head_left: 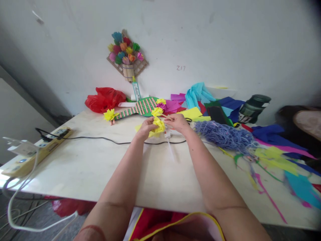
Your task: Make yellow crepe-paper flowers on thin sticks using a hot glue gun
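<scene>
My left hand (146, 129) is closed, its thumb and fingers pinching a yellow crepe paper flower (159, 125) over the table's middle. My right hand (179, 123) is closed around a thin wooden stick (164, 115) that points left toward another yellow paper flower (157, 111). Just beneath the hands lies a white glue gun (167, 134), with a pale glue stick (171, 150) reaching toward me. Behind them rests a green guitar-shaped craft (142, 106) striped with pinkish sticks, a yellow flower (110, 114) at its neck end. Yellow paper (152, 134) lies partly hidden under my left hand.
A power strip (37, 150) sits at the left, its black cable (100, 138) crossing the table. To the right are a bundle of purple-blue string (225, 135), coloured paper scraps (273, 159) and a dark green bottle (254, 108). A red plastic bag (105, 99) stands against the wall.
</scene>
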The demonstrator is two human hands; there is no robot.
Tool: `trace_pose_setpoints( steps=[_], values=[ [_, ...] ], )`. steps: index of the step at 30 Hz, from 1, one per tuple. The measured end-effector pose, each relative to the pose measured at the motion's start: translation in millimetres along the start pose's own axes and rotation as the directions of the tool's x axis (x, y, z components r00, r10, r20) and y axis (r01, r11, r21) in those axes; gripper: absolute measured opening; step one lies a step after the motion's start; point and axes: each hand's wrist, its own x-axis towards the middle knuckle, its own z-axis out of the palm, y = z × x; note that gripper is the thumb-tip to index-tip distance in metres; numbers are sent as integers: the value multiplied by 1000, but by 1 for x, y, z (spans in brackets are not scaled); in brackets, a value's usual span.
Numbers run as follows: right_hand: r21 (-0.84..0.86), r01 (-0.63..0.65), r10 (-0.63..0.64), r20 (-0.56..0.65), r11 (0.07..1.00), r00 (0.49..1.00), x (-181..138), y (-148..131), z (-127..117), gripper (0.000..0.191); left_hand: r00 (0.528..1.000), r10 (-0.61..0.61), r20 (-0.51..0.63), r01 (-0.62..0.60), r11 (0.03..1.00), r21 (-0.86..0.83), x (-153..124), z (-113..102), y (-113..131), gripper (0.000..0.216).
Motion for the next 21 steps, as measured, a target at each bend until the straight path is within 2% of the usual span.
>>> trace_pose_setpoints(
  steps=[21],
  values=[
    [-62,28,-26,31,998,999,-4,-7,-2,19,998,-35,44,40,994,-102,-1,1,0,34]
  ],
)
